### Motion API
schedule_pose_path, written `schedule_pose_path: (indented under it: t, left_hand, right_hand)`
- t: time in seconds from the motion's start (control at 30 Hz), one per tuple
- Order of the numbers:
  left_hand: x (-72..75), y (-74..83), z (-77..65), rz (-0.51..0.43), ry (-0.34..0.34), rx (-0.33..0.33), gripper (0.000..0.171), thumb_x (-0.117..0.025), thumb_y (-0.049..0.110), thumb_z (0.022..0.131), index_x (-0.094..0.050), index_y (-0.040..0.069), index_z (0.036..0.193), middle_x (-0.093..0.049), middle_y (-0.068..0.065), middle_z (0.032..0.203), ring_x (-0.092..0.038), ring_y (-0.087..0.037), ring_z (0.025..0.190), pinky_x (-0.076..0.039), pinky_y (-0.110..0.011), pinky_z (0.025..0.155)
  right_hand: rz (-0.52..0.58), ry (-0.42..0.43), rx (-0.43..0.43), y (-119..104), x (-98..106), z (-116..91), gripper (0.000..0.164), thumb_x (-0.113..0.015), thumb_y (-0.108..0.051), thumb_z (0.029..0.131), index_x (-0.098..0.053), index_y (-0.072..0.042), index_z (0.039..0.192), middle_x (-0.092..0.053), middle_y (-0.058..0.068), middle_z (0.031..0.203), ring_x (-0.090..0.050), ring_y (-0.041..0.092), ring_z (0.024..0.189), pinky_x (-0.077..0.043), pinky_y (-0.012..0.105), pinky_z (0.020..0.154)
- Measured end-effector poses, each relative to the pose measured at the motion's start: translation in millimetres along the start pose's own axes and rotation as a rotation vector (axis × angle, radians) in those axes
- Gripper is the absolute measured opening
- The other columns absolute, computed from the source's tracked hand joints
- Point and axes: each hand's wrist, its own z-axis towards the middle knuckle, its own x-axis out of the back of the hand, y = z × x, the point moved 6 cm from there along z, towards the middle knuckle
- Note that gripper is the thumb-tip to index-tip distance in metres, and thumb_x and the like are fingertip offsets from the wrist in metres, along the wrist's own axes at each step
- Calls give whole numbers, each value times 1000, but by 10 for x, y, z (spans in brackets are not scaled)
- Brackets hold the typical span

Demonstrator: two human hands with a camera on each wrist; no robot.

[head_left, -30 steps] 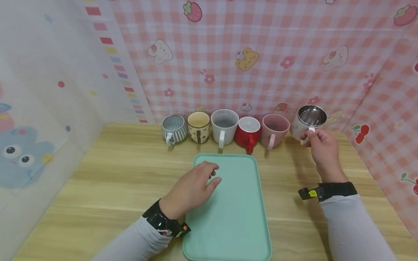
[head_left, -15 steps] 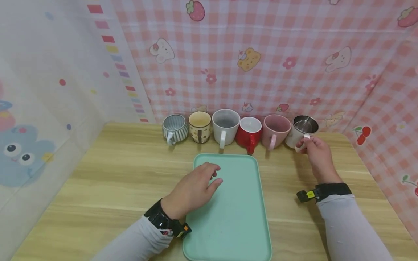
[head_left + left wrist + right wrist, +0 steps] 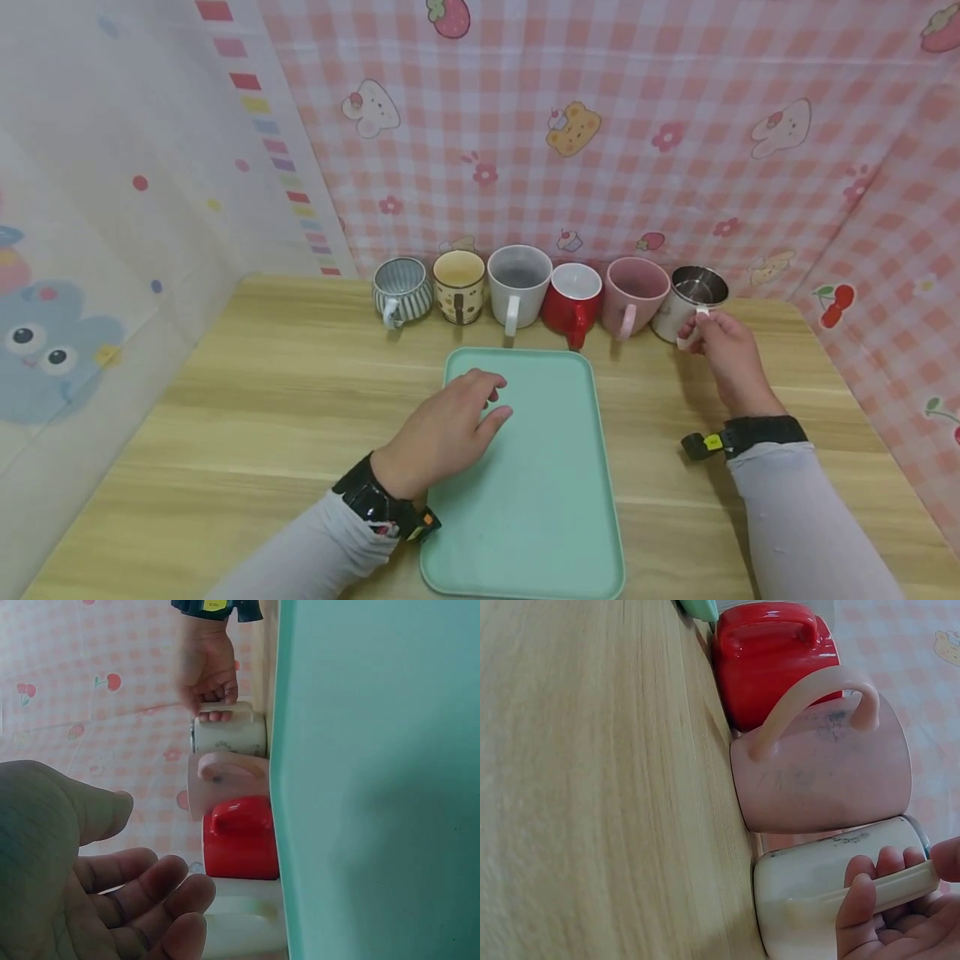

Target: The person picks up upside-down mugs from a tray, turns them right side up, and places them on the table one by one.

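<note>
My right hand (image 3: pixel 731 358) grips the handle of a white mug (image 3: pixel 671 317) with a steel inside, fingers curled round it. In the right wrist view this mug (image 3: pixel 810 889) stands upright on the wood, close beside the pink mug (image 3: pixel 825 769). Above the mint-green tray (image 3: pixel 536 533) hovers my left hand (image 3: pixel 442 433), fingers relaxed and holding nothing. To the left of the pink mug, the row goes on with a red mug (image 3: pixel 558 312), a tall white mug (image 3: pixel 506 296), a spotted yellow mug (image 3: pixel 468 304) and a striped grey-blue cup (image 3: pixel 411 307).
A wooden table (image 3: pixel 247 442) carries the tray in front of the row of mugs. Close behind the mugs hangs a pink checked cloth (image 3: pixel 622 192), with a white patterned cloth (image 3: pixel 82 200) along the left side.
My right hand has moved the steel-lined white mug left and down, from raised to standing beside the pink mug. My left hand has stayed over the tray.
</note>
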Motion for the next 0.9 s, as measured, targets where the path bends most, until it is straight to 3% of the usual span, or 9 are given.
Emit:
schedule_pose_path:
  t: [0.1,0.23,0.4,0.47,0.57,0.7,0.9]
  left_hand:
    - [4,8,4,-6,-5,1,39,-58,32,107,-59,5,135,-65,-7,122,-64,-19,107,-57,-41,92]
    - [-13,9,8,-11,-18,8,39,-58,32,107,-59,5,135,-65,-7,123,-64,-20,107,-57,-41,93]
    - [-39,-7,22,-9,-26,14,39,-57,32,107,-59,5,136,-65,-8,123,-64,-20,107,-57,-42,94]
    - [-42,-18,32,-8,-17,12,38,-58,31,107,-59,5,135,-65,-8,123,-64,-21,107,-57,-43,94]
    - [-41,-43,54,-9,1,7,37,-59,29,107,-60,4,134,-66,-9,124,-65,-22,107,-57,-43,94]
    - [-21,-101,78,-5,19,28,37,-59,30,106,-61,4,133,-67,-8,123,-66,-22,106,-57,-43,95]
    - [117,-197,181,24,69,73,36,-60,30,106,-61,5,133,-67,-9,120,-65,-23,105,-57,-44,92]
  right_hand:
    - [-53,1,-9,13,17,9,33,-43,-25,112,-62,-2,98,-67,-13,86,-60,7,88,-54,19,74]
    - [-236,-16,-35,36,70,-1,43,-41,-36,112,-60,1,115,-64,-14,98,-58,5,97,-55,19,79]
    - [-421,-46,-61,13,156,-46,60,-40,-48,110,-56,4,136,-59,7,129,-56,7,104,-55,20,81]
    - [-506,-55,-58,-30,187,-72,63,-39,-49,110,-56,4,139,-55,18,139,-56,15,109,-53,25,83]
    - [-653,-65,-49,-119,231,-118,68,-35,-51,110,-52,5,144,-52,31,144,-56,35,116,-51,42,88]
    - [-774,-61,-36,-259,206,-200,71,-34,-52,110,-48,6,147,-51,35,144,-50,50,126,-47,66,96]
    - [-862,-50,105,-579,-70,-390,62,-41,-47,110,-52,3,145,-57,32,140,-54,50,126,-46,68,99]
